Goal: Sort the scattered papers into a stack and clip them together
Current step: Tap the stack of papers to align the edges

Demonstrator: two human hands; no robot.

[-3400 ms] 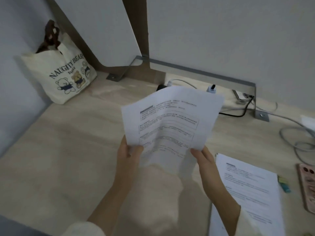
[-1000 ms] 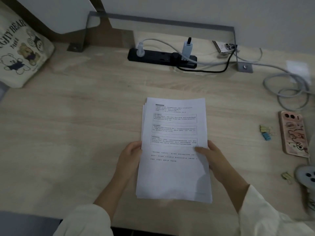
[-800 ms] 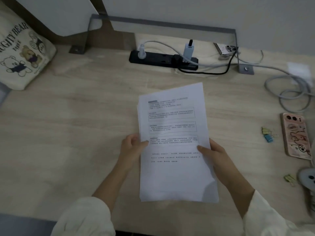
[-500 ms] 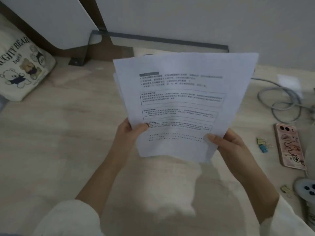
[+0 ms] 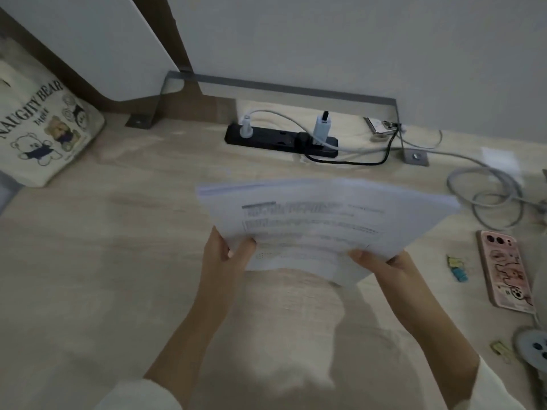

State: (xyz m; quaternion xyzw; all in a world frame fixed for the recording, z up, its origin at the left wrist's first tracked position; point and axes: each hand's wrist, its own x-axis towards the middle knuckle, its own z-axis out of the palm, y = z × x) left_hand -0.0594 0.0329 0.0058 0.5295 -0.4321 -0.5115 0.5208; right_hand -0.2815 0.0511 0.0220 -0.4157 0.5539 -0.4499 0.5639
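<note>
- We hold the stack of white printed paper sheets [image 5: 325,220] lifted above the pale wooden desk [image 5: 118,261]. It is tilted away from us and blurred, and its far edges look fanned, not flush.
- Our left hand [image 5: 228,255] pinches the stack's near left corner, thumb on top. Our right hand [image 5: 381,267] grips the near right edge the same way.
- To square it well, we should loosen both grips a little and stand the sheets on one edge. Then we tap them on the desk, turn them, and tap a second edge.
- The small yellow and blue binder clips [image 5: 457,266] lie to the right, beside the phone in its pink case [image 5: 506,270]. We judge that clipping should wait until the edges align.
</note>
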